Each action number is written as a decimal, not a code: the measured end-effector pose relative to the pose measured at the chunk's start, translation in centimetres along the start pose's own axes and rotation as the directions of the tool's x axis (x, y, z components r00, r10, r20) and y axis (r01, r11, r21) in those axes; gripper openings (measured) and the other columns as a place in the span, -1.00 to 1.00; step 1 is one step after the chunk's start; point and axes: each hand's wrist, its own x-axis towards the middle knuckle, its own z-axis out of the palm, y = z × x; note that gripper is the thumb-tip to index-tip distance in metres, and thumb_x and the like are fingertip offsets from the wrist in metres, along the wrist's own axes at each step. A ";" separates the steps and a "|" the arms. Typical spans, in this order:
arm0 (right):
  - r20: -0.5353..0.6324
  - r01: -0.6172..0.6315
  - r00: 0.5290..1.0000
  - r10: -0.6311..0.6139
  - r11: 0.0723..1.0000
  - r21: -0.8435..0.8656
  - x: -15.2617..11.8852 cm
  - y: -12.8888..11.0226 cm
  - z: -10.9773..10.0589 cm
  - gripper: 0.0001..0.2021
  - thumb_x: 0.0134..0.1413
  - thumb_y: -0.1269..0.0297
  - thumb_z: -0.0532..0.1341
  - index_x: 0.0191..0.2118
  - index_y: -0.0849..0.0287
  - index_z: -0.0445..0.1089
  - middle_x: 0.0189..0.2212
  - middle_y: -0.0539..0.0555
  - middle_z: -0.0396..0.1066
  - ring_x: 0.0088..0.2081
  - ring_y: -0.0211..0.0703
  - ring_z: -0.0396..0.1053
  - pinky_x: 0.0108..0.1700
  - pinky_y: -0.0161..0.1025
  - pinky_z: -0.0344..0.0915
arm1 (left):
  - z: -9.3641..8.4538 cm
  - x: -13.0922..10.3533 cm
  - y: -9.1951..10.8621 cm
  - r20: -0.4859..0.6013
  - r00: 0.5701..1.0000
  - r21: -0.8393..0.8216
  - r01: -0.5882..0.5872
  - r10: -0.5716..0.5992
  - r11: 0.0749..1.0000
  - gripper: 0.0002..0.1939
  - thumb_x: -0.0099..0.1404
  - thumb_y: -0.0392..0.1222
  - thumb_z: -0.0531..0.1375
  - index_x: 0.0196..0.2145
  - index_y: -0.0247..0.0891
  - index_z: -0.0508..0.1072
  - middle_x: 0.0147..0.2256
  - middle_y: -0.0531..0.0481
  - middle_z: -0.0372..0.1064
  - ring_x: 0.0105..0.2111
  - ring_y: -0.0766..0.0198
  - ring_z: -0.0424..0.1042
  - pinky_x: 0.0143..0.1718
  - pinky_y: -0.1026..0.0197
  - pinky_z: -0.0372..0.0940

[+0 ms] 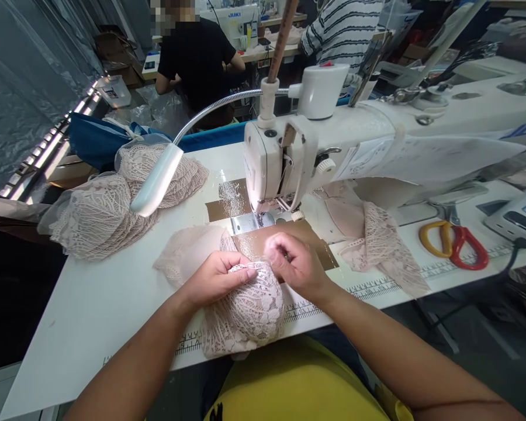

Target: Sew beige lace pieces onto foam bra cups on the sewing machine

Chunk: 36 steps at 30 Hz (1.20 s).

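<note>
A pale pink lace cup piece (256,304), rounded like a bra cup, lies at the table's front edge. Its upper rim is pinched between the thumb and fingers of my left hand (221,275). Just right of that rim, my right hand (296,263) is closed with curled fingers. A small dark bit shows among those fingers, too little to name. Behind both hands stands a white sewing machine (274,158), its needle and presser foot (260,219) over the metal plate. Sheer lace fabric (186,254) spreads left of the cup.
Stacked lace cups (96,216) lie at the left under a bendable lamp (158,181). More lace (377,245) is right of the needle. Scissors (453,242) with yellow and red handles rest farther right. A printed ruler (302,310) runs along the front edge. Two people sit beyond the machine.
</note>
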 end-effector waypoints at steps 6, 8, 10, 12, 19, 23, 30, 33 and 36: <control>0.094 -0.056 0.994 0.051 0.997 0.045 -0.1 -0.4 0.4 -0.86 0.13 0.33 0.16 -0.18 0.14 0.37 -0.31 0.01 0.49 -0.29 -0.21 0.44 -0.24 -0.29 0.33 | -1.0 -0.5 0.9 0.161 0.985 0.080 0.048 -0.061 0.996 -0.72 0.19 -0.05 0.29 -0.32 -0.37 0.45 -0.42 0.01 0.34 -0.45 0.37 0.27 -0.45 0.33 0.17; 0.037 -0.073 0.997 0.073 0.997 0.000 -0.2 -0.4 0.1 -0.89 0.13 0.35 0.15 -0.23 0.15 0.40 -0.33 0.01 0.49 -0.33 -0.22 0.43 -0.28 -0.29 0.32 | -1.7 -0.9 1.4 0.178 0.978 0.124 0.091 -0.112 0.988 -0.71 0.17 -0.05 0.31 -0.37 -0.37 0.42 -0.46 0.04 0.30 -0.49 0.39 0.25 -0.49 0.35 0.14; 0.039 -0.085 0.996 0.086 0.996 -0.033 -0.2 -0.3 -0.1 -0.89 0.14 0.34 0.14 -0.26 0.15 0.41 -0.37 0.00 0.49 -0.38 -0.23 0.41 -0.32 -0.29 0.31 | -2.3 -1.2 1.8 0.122 0.985 0.107 0.108 -0.121 0.988 -0.71 0.17 -0.05 0.31 -0.41 -0.37 0.41 -0.48 0.04 0.31 -0.48 0.38 0.28 -0.49 0.36 0.16; 0.080 -0.084 0.993 0.088 0.995 -0.051 -0.3 -0.3 -0.1 -0.89 0.14 0.32 0.14 -0.28 0.15 0.41 -0.42 -0.02 0.48 -0.41 -0.23 0.40 -0.35 -0.29 0.30 | -2.6 -1.3 2.0 0.028 0.994 0.041 0.108 -0.109 0.993 -0.72 0.16 -0.07 0.32 -0.37 -0.38 0.43 -0.45 0.00 0.36 -0.45 0.35 0.34 -0.44 0.35 0.22; -0.051 0.066 0.996 -0.073 0.989 -0.131 -0.4 0.0 -0.1 -0.77 0.19 0.23 0.14 -0.07 0.18 0.37 -0.20 0.10 0.48 -0.17 -0.12 0.42 -0.14 -0.22 0.33 | -1.6 -0.9 1.4 -0.064 0.997 -0.065 0.043 -0.047 0.997 -0.75 0.14 -0.10 0.34 -0.36 -0.36 0.47 -0.43 -0.01 0.43 -0.43 0.33 0.39 -0.39 0.34 0.27; 0.016 0.200 0.980 -0.199 0.972 -0.125 -0.7 0.1 -0.1 -0.69 0.25 0.20 0.10 0.02 0.20 0.35 -0.24 0.11 0.47 -0.24 -0.16 0.42 -0.21 -0.24 0.35 | -1.0 -0.7 0.9 -0.056 0.998 -0.061 0.014 -0.018 0.998 -0.74 0.20 -0.07 0.30 -0.33 -0.36 0.49 -0.39 -0.04 0.46 -0.39 0.30 0.41 -0.36 0.31 0.28; 0.048 0.219 0.976 -0.214 0.948 -0.233 -0.8 0.0 0.5 -0.70 0.22 0.24 0.13 -0.01 0.26 0.40 -0.43 0.05 0.39 -0.40 -0.21 0.36 -0.34 -0.28 0.32 | -0.7 -0.5 0.6 -0.104 0.994 -0.075 -0.049 0.042 0.996 -0.73 0.22 -0.07 0.28 -0.22 -0.34 0.55 -0.26 -0.12 0.53 -0.22 0.16 0.46 -0.18 0.23 0.33; 0.037 0.223 0.975 -0.221 0.943 -0.249 -0.8 0.0 0.5 -0.70 0.23 0.25 0.13 -0.01 0.30 0.41 -0.42 0.08 0.41 -0.39 -0.20 0.36 -0.33 -0.27 0.32 | -0.6 -0.5 0.6 -0.101 0.994 -0.103 -0.053 0.042 0.993 -0.70 0.22 -0.08 0.28 -0.16 -0.34 0.55 -0.25 -0.14 0.53 -0.22 0.16 0.47 -0.17 0.22 0.34; 0.047 0.224 0.974 -0.220 0.940 -0.259 -0.8 -0.1 0.4 -0.70 0.24 0.25 0.11 -0.02 0.29 0.41 -0.41 0.08 0.41 -0.39 -0.19 0.36 -0.33 -0.26 0.32 | -0.5 -0.5 0.6 -0.110 0.993 -0.143 -0.047 0.032 0.989 -0.68 0.22 -0.09 0.29 -0.13 -0.34 0.55 -0.26 -0.15 0.53 -0.25 0.17 0.47 -0.20 0.22 0.34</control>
